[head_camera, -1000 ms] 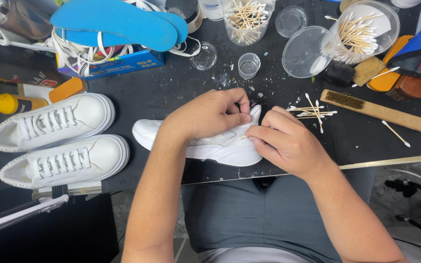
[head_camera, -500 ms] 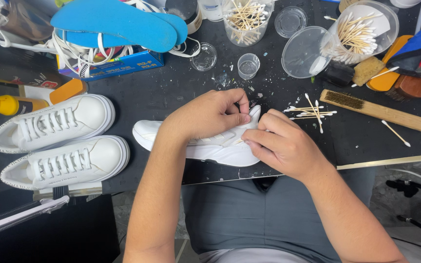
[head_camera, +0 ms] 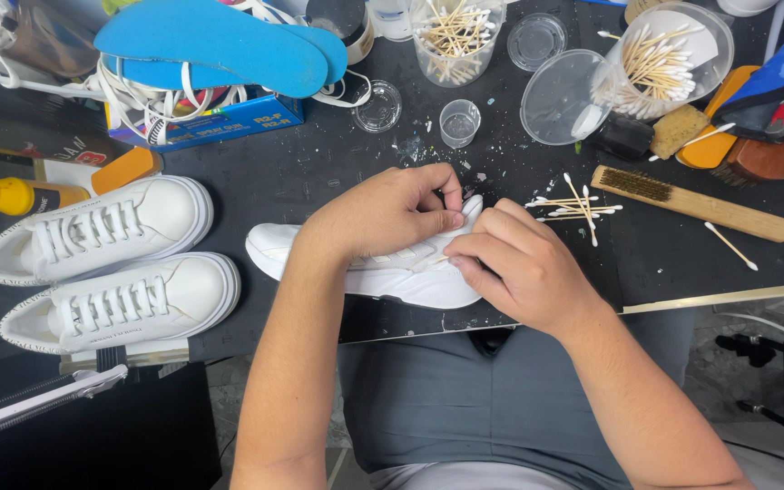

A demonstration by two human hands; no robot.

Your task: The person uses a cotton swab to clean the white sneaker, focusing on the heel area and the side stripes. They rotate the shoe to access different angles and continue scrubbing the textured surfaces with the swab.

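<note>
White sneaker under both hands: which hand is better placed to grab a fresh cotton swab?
Right. The right hand sits nearest the loose cotton swabs, while the left hand pinches the white sneaker steady.

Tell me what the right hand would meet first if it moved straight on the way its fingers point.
The right hand points left along the white sneaker, which it already touches. Going on, it would probably meet the left hand first; depth is unclear.
</note>
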